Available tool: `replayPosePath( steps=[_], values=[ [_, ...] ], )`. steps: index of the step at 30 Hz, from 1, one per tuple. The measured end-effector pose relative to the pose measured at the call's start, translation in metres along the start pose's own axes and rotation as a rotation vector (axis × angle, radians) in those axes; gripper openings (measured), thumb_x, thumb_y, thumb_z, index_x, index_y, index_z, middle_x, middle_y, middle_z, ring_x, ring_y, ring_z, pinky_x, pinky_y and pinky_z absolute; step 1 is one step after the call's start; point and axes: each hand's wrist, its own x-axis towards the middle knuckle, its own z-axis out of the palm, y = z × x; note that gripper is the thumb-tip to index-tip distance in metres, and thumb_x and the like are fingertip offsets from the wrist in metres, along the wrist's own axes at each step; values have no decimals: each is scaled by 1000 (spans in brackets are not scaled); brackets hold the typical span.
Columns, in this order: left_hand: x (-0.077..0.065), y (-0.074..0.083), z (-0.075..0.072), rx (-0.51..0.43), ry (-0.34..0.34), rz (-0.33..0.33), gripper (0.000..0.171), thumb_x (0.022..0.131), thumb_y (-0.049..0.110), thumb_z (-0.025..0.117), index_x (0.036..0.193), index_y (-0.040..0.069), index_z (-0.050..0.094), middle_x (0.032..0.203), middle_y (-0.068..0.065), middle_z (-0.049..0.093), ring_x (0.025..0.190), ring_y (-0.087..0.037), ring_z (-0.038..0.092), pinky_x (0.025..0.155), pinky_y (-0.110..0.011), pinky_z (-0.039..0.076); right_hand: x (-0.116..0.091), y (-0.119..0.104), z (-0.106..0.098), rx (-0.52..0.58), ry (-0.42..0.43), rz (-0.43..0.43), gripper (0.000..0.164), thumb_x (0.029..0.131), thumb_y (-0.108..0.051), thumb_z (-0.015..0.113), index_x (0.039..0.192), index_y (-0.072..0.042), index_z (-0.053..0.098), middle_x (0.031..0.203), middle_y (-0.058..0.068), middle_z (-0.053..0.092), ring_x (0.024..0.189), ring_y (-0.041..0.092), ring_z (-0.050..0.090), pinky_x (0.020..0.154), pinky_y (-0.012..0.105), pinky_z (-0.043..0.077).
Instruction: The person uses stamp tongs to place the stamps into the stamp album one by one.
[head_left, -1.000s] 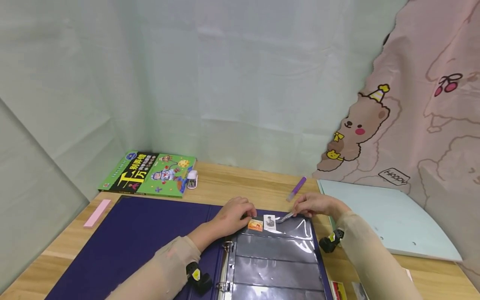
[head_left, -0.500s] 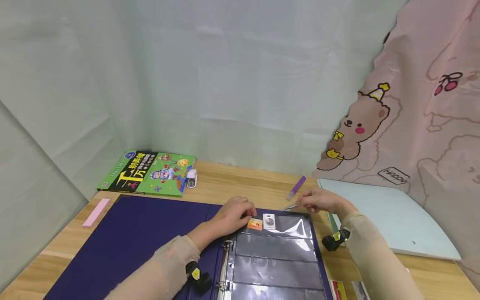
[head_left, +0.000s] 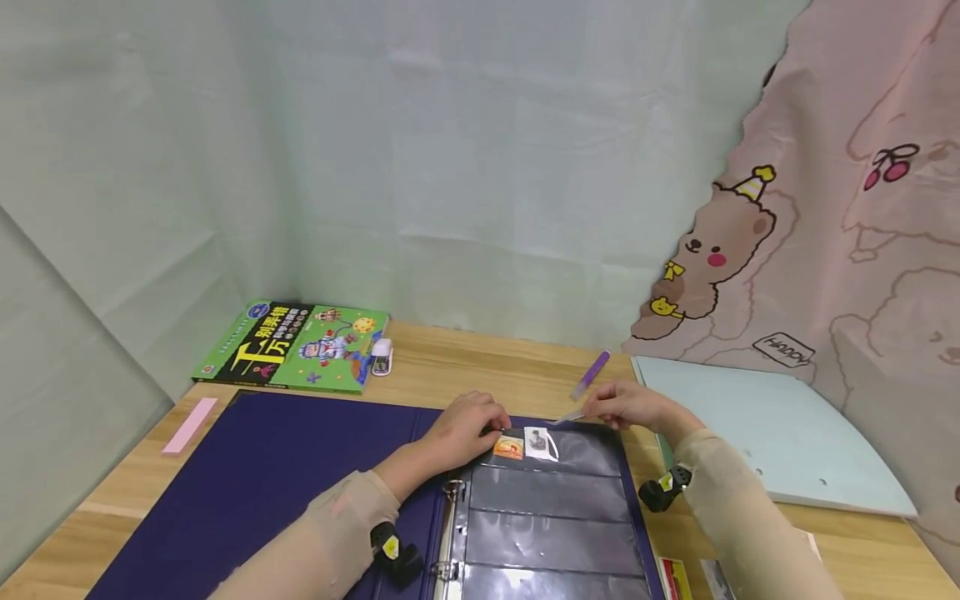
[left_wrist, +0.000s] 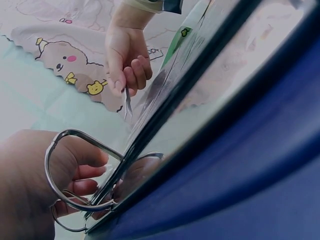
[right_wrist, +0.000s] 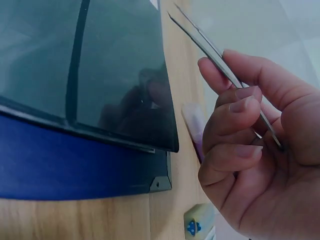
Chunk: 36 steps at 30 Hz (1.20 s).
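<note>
The right hand pinches metal tweezers between thumb and bent fingers, their two tips apart in the right wrist view and pointing over the top edge of the open navy binder. The left hand touches the top left corner of the black pocket page, its fingers bent; whether they pinch the sheet cannot be told. An orange stamp lies beside those fingertips in the page's top row, and a grey-and-white stamp just to its right, near the tweezers' tips. Near the back edge of the wooden table lies a purple pen; a green book occupies the back left corner, a pink strip lies near the left edge, and a pale blue board lies on the right side.
</note>
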Motion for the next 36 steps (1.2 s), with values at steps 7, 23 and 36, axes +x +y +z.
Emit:
replayPosePath(
  steps=[7,23,36],
  values=[
    [0,-1,0,-9,-11,-4,10,80,15,63,90,19,65,82,8,56,80,-8,49,79,-29,41,2,-5,4,-29,-33,-3,27,86,-18,56,93,7,62,55,-6,46,47,5,40,43,20,30],
    [0,1,-1,-14,-14,-8,11,80,14,63,90,19,65,82,8,56,81,-8,50,80,-30,41,2,-6,3,-44,-39,1,26,88,-19,54,93,5,62,55,-6,47,48,5,41,44,20,31],
    [1,-1,0,1,-25,-9,11,80,18,65,90,19,66,82,7,56,80,-8,49,78,-29,41,-8,-9,-5,-26,17,5,33,90,-23,51,95,10,56,55,-6,43,49,7,40,46,23,31]
  ],
)
